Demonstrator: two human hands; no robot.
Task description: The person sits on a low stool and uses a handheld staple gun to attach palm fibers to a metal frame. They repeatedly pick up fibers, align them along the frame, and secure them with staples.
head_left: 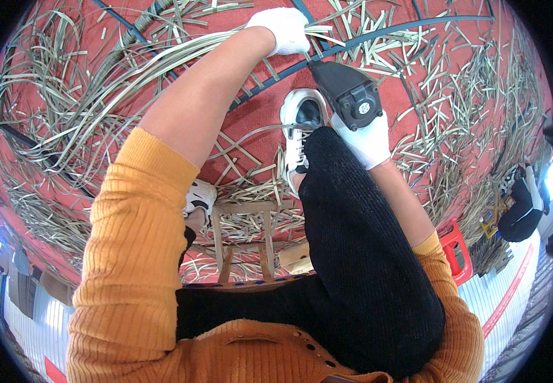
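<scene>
My left hand [283, 30], in a white glove, is closed on a bundle of long pale-green woven-fibre strips [180, 52] at the far middle. Short ends of the strips poke out to its right, over a dark blue-grey frame [385, 32] with a long curved bar. Several short strip pieces are wrapped on that bar below the hand. Gripped by my gloved right hand [369, 142] is a black staple gun [346, 92]; its narrow nose points at the bar, close beside my left hand. Its handle is hidden under the body and my knee.
Cut strips [455, 127] litter the red carpet [257, 150] on both sides. My white shoe [303, 115] stands just below the frame. A wooden stool [267, 236] is under me, and a red plastic piece [456, 252] is at the right.
</scene>
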